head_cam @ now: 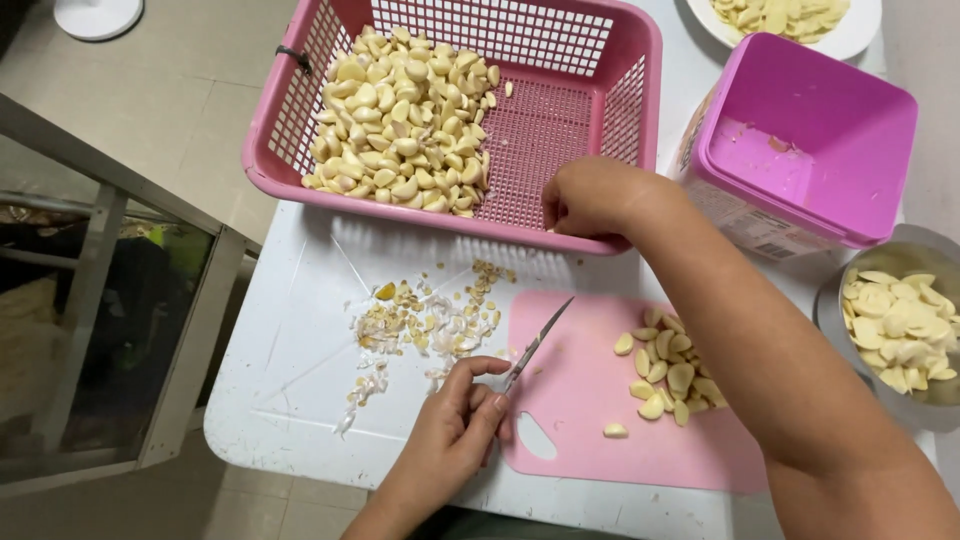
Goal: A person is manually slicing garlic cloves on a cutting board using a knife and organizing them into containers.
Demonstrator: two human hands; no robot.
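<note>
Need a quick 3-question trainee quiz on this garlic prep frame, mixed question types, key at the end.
1. True or false: the left hand holds a small knife.
2. The right hand reaches into which container? A) pink plastic mesh basket B) pink square plastic tub C) round metal bowl
3. Fill in: the small pile of peeled garlic cloves lies on the pink ____ board.

Key: 1 true; 2 A; 3 cutting.
</note>
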